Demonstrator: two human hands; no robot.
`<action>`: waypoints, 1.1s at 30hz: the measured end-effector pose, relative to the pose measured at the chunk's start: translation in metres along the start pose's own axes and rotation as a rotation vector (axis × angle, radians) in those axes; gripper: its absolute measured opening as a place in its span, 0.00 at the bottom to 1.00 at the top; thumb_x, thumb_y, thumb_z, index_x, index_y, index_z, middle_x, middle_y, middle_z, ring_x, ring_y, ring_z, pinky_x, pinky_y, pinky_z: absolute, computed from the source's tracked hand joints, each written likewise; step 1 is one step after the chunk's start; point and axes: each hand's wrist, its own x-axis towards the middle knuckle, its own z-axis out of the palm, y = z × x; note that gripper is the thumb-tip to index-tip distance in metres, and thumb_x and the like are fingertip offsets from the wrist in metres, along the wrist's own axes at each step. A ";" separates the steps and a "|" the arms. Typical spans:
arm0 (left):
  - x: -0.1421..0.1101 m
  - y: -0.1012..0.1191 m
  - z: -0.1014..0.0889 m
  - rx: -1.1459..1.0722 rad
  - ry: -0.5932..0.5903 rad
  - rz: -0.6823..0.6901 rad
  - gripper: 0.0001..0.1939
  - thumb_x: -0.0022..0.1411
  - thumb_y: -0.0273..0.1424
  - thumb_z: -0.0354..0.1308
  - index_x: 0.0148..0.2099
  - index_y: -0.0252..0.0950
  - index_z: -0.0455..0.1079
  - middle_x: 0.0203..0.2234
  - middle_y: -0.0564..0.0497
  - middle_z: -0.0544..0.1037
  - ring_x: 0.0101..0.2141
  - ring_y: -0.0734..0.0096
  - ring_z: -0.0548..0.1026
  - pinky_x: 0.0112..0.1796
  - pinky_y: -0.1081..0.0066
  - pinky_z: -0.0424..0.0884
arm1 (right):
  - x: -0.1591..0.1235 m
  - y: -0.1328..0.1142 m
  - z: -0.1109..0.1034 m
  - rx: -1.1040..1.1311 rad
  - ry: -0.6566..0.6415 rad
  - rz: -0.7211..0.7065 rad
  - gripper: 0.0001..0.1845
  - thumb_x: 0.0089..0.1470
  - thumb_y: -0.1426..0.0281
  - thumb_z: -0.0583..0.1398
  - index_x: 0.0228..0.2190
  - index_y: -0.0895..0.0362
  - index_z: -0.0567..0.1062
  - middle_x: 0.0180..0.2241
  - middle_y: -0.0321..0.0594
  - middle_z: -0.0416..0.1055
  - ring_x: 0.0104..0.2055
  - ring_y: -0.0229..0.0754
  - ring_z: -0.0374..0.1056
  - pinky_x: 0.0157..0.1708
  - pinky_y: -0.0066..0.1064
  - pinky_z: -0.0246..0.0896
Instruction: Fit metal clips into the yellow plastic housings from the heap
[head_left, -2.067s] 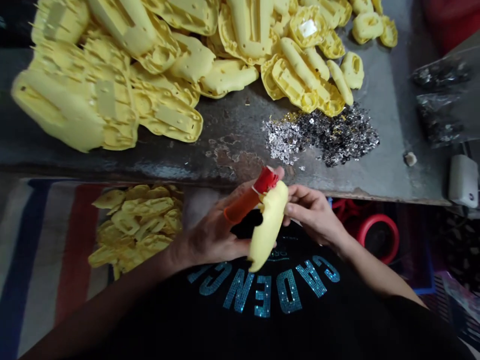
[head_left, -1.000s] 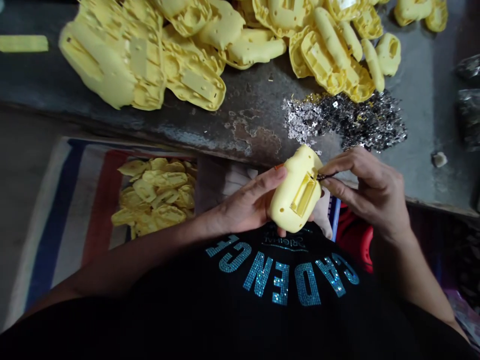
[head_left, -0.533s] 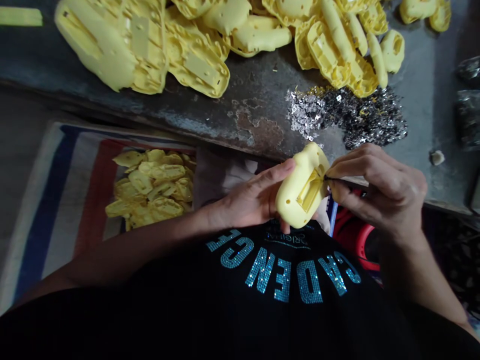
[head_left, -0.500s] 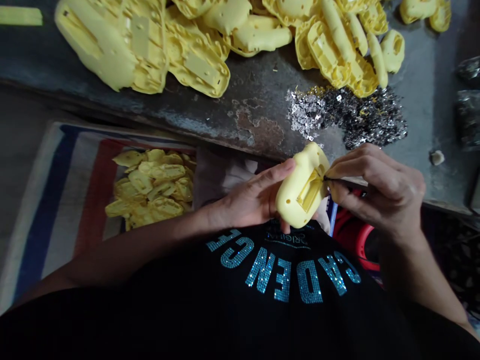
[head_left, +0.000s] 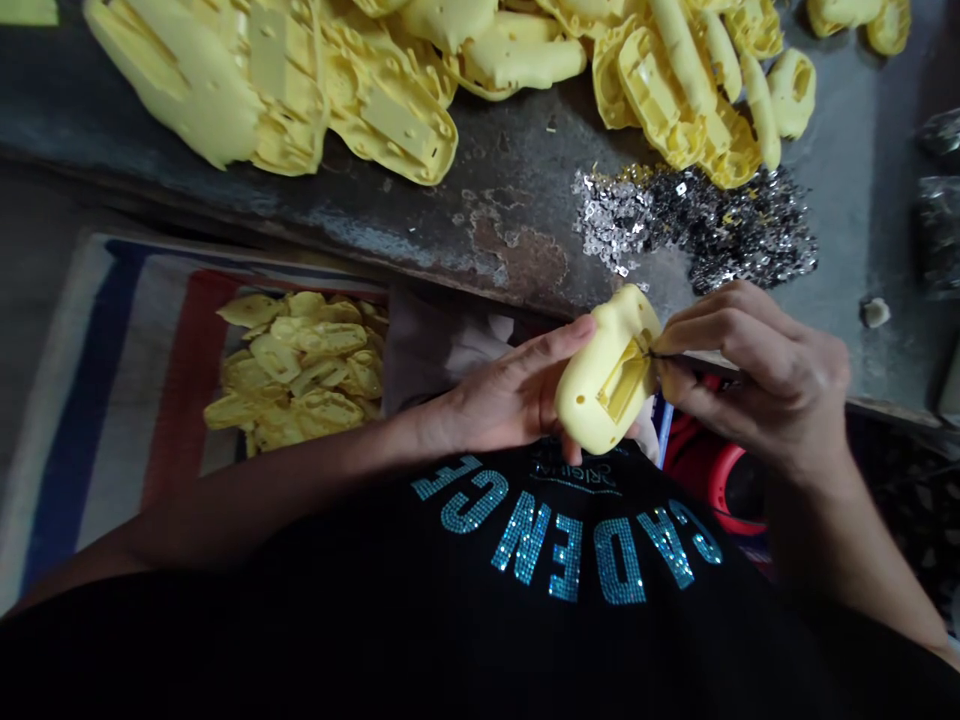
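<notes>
The left hand (head_left: 510, 395) holds a yellow molded shell (head_left: 600, 390) in a narrow grip, palm under it and fingers along the far side, thumb side up. The shell sits just past the near edge of the surface, over the person's lap, tilted with its rectangular recess (head_left: 622, 378) facing up and toward the right. The right hand (head_left: 750, 370) pinches a thin dark piece (head_left: 664, 355) between thumb and fingers, its tip touching the shell at the far end of the recess; too small to tell exactly what it is. On the rusty metal surface (head_left: 517, 240), a big heap of similar yellow shells (head_left: 382, 120) lies far and left, with a pile of small silver and dark metal bits (head_left: 694, 230) just beyond the hands. Dark bags (head_left: 937, 230) sit at far right. Near left, more yellow pieces (head_left: 292, 370) lie on a striped cloth (head_left: 120, 350). A red round object (head_left: 724, 490) is below the right hand. The person wears a black shirt (head_left: 570, 570) with blue sequin letters.
</notes>
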 end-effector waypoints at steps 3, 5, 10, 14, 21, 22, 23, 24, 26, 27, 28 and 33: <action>0.000 -0.001 0.000 0.013 0.008 0.000 0.41 0.72 0.63 0.70 0.74 0.42 0.78 0.47 0.42 0.91 0.39 0.53 0.90 0.26 0.71 0.81 | 0.003 -0.003 -0.002 -0.099 -0.033 -0.068 0.06 0.72 0.71 0.71 0.48 0.49 0.82 0.40 0.39 0.82 0.39 0.47 0.76 0.41 0.43 0.73; 0.001 0.000 0.000 0.012 0.012 0.009 0.41 0.72 0.62 0.71 0.75 0.42 0.77 0.49 0.42 0.91 0.40 0.53 0.90 0.26 0.71 0.81 | 0.005 -0.004 -0.004 -0.136 -0.056 -0.066 0.04 0.74 0.68 0.71 0.48 0.48 0.83 0.39 0.40 0.82 0.39 0.49 0.76 0.40 0.44 0.74; 0.003 0.001 0.002 0.001 0.019 0.005 0.42 0.70 0.63 0.72 0.73 0.41 0.78 0.48 0.42 0.91 0.40 0.54 0.90 0.25 0.73 0.80 | 0.006 -0.006 -0.007 -0.141 -0.109 0.034 0.04 0.74 0.61 0.72 0.47 0.44 0.87 0.41 0.40 0.85 0.39 0.50 0.78 0.42 0.47 0.78; 0.005 0.000 0.001 0.015 0.017 0.027 0.40 0.72 0.62 0.71 0.74 0.44 0.77 0.51 0.41 0.91 0.41 0.52 0.91 0.25 0.73 0.79 | 0.006 -0.006 -0.006 -0.142 -0.111 0.063 0.04 0.75 0.61 0.70 0.49 0.42 0.88 0.43 0.40 0.87 0.40 0.51 0.79 0.45 0.49 0.78; 0.005 0.001 0.000 -0.034 0.027 0.025 0.39 0.71 0.62 0.72 0.72 0.43 0.78 0.57 0.40 0.90 0.45 0.50 0.91 0.24 0.73 0.79 | -0.003 -0.011 -0.001 -0.128 0.048 0.012 0.16 0.73 0.72 0.69 0.55 0.40 0.87 0.46 0.39 0.90 0.40 0.51 0.83 0.42 0.49 0.80; 0.005 0.000 0.001 -0.040 0.026 0.030 0.38 0.72 0.62 0.72 0.71 0.43 0.79 0.57 0.40 0.90 0.46 0.50 0.91 0.25 0.73 0.79 | -0.005 -0.012 0.001 -0.123 0.092 0.027 0.16 0.73 0.73 0.69 0.55 0.40 0.87 0.46 0.39 0.90 0.40 0.51 0.83 0.43 0.49 0.81; 0.005 0.000 0.001 -0.039 0.026 0.038 0.37 0.72 0.62 0.72 0.70 0.43 0.79 0.58 0.40 0.90 0.46 0.50 0.91 0.25 0.73 0.79 | -0.008 -0.013 0.002 -0.125 0.131 0.045 0.16 0.73 0.74 0.69 0.54 0.41 0.87 0.45 0.39 0.90 0.40 0.51 0.84 0.43 0.50 0.81; 0.004 -0.001 0.002 -0.030 0.025 0.049 0.36 0.72 0.61 0.72 0.69 0.43 0.79 0.57 0.40 0.90 0.46 0.51 0.91 0.26 0.72 0.80 | -0.010 -0.013 0.004 -0.128 0.164 0.069 0.15 0.73 0.74 0.69 0.53 0.41 0.88 0.45 0.39 0.90 0.41 0.52 0.84 0.44 0.50 0.82; 0.004 -0.002 0.004 0.012 0.052 0.083 0.37 0.71 0.62 0.72 0.69 0.42 0.80 0.53 0.40 0.90 0.43 0.52 0.90 0.27 0.71 0.80 | -0.014 -0.010 0.006 -0.108 0.187 0.143 0.12 0.72 0.71 0.71 0.52 0.42 0.88 0.47 0.41 0.90 0.45 0.53 0.85 0.47 0.50 0.83; 0.004 -0.003 0.006 0.041 0.090 0.108 0.39 0.70 0.63 0.74 0.69 0.42 0.80 0.51 0.41 0.90 0.41 0.54 0.90 0.28 0.70 0.80 | -0.016 -0.007 0.008 -0.073 0.176 0.187 0.12 0.71 0.68 0.73 0.54 0.43 0.87 0.50 0.43 0.89 0.47 0.54 0.85 0.47 0.50 0.83; 0.003 -0.004 0.009 0.074 0.141 0.141 0.40 0.68 0.62 0.76 0.70 0.42 0.79 0.49 0.43 0.90 0.38 0.57 0.89 0.29 0.70 0.80 | -0.016 -0.004 0.009 -0.022 0.148 0.232 0.15 0.70 0.65 0.74 0.56 0.44 0.86 0.53 0.44 0.88 0.49 0.54 0.84 0.47 0.49 0.83; -0.007 -0.003 0.022 0.242 0.278 0.250 0.38 0.66 0.47 0.84 0.71 0.41 0.79 0.50 0.45 0.92 0.40 0.64 0.89 0.37 0.73 0.81 | -0.017 0.009 0.016 0.226 0.017 0.329 0.28 0.69 0.59 0.75 0.66 0.45 0.79 0.60 0.45 0.84 0.49 0.49 0.84 0.44 0.42 0.84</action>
